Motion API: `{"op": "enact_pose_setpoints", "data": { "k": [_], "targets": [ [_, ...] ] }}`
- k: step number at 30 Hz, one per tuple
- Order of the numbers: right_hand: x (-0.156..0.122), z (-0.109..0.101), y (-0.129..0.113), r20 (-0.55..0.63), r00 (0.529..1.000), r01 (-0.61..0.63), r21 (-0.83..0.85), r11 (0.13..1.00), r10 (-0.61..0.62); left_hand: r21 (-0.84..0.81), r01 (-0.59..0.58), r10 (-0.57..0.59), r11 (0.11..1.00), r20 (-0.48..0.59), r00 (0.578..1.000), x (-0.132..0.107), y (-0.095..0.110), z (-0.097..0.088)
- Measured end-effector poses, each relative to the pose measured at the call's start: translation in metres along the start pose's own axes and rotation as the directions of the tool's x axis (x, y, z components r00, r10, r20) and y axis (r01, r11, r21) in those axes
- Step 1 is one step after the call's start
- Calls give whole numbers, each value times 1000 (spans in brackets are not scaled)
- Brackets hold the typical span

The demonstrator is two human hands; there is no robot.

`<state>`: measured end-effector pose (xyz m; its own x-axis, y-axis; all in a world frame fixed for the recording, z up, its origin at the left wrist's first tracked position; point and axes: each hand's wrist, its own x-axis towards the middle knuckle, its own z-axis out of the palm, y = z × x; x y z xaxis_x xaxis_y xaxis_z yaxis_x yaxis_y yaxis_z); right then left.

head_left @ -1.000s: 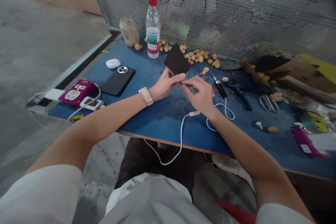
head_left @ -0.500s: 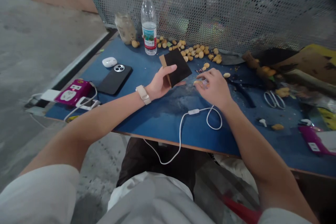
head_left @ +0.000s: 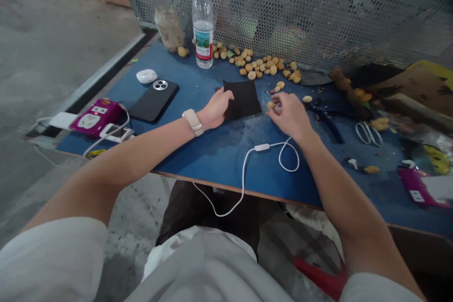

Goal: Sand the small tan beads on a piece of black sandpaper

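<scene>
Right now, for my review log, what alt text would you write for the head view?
A person's left hand rests on a black square sheet on a blue worktable, while the right hand pinches a small tan lump. Loose tan lumps, a water bottle and a black phone lie nearby.

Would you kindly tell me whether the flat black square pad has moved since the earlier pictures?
Yes. The flat black square pad now lies on the blue table, lower and nearer the person than before, judged against the clear plastic water bottle.
</scene>
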<state>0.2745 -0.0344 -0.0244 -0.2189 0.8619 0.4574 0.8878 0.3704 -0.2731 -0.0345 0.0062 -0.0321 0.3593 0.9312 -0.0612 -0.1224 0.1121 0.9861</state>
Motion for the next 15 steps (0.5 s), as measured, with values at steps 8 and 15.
{"op": "enact_pose_setpoints", "data": {
  "k": [8,15],
  "targets": [
    [-6,-8,-42,-9,990,144,118,983,-144,-125,154,-139,980,123,983,-21,17,20],
    [-5,4,-50,33,990,129,153,980,-135,69,86,-97,994,166,981,-23,7,22]
  ]
}}
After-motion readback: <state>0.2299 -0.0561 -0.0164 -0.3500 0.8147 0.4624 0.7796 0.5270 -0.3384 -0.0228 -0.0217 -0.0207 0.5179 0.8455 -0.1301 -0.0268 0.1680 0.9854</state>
